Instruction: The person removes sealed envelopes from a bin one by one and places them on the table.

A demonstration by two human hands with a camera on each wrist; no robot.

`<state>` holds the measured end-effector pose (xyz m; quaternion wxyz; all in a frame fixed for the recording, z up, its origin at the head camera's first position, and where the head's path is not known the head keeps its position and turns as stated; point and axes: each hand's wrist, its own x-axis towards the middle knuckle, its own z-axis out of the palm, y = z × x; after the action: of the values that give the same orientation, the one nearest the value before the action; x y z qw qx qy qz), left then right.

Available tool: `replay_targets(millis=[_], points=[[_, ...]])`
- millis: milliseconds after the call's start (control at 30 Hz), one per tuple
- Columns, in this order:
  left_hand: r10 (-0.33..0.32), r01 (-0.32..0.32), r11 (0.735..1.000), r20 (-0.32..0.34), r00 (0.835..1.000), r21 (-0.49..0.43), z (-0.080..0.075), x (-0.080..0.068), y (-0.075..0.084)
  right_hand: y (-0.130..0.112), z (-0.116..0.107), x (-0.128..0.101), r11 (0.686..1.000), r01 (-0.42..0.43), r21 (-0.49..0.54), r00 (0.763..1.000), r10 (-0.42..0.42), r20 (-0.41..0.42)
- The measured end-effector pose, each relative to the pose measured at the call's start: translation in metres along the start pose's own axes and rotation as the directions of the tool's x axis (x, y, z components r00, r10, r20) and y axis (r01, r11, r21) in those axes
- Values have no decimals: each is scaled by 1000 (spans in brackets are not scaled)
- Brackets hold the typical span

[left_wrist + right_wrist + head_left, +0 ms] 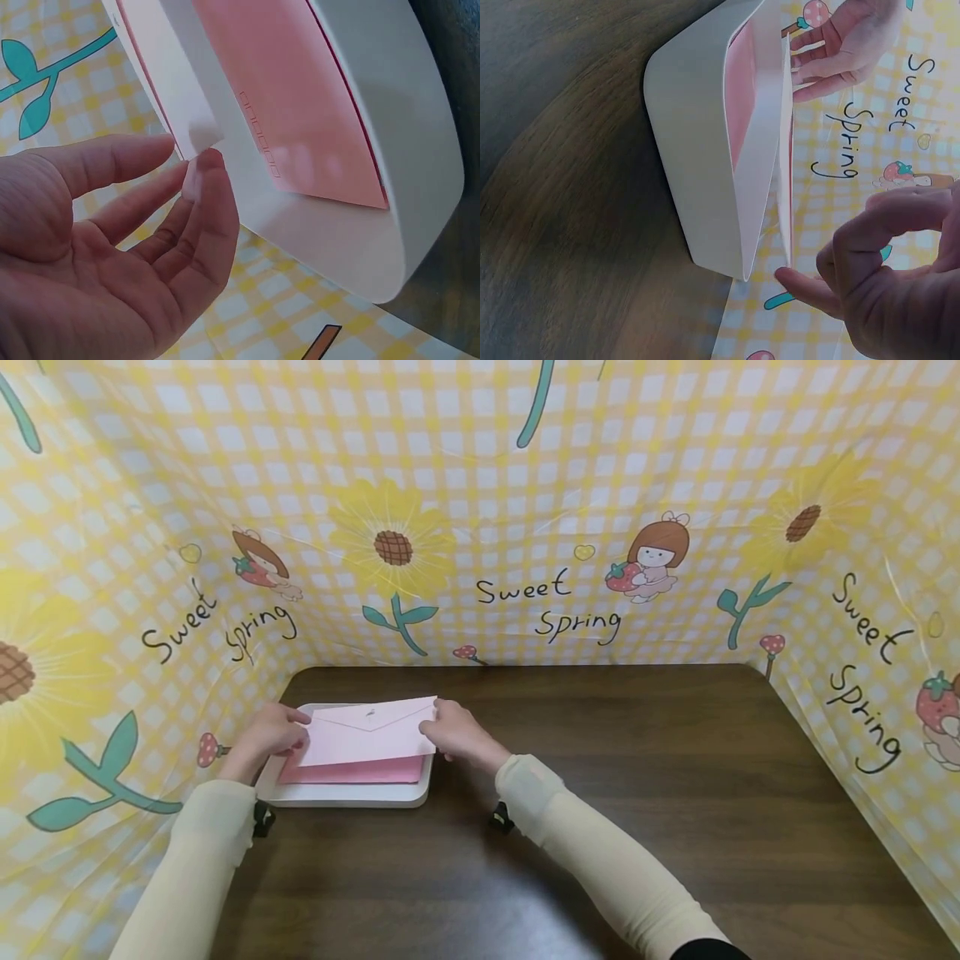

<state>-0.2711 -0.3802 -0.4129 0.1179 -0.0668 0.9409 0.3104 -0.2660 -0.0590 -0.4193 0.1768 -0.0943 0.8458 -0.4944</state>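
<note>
Nearest are the pale sleeves [609,852]: the left comes in close to the bin's left end, the right crosses the bench [660,760] on a slant. Dark wood runs between them up to the front wall of the white bin [348,800], which stands at the bench's left side.

Inside the bin, behind that front wall, lies a pink envelope [360,773]; its near edge shows as a strip. Above it is the pale envelope [371,737], raised and slanting, its right end higher, its flap lines facing the head camera. A gap separates its lower edge from the pink sheet in the left wrist view.

The left hand [277,731] has its fingers curled, pinching the pale envelope's left end near a corner. The right hand [461,733] pinches the opposite end between thumb and bent fingers, just beyond the bin's right end.

From there a wide stretch of wood extends to the bench's right edge. The far edge, with rounded corners, meets the yellow-checked cloth [517,497] printed "Sweet Spring".
</note>
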Motion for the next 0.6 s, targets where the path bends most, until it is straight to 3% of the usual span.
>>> replay_targets(millis=[167, 600], points=[[26, -26, 998, 1, 1000, -49, 2, 1, 1, 4, -5, 1, 998, 44, 37, 998, -42, -40], [11, -12, 996, -5, 1000, -94, 4, 3, 2, 14, -11, 8, 994, 24, 102, 997, -16, -77]])
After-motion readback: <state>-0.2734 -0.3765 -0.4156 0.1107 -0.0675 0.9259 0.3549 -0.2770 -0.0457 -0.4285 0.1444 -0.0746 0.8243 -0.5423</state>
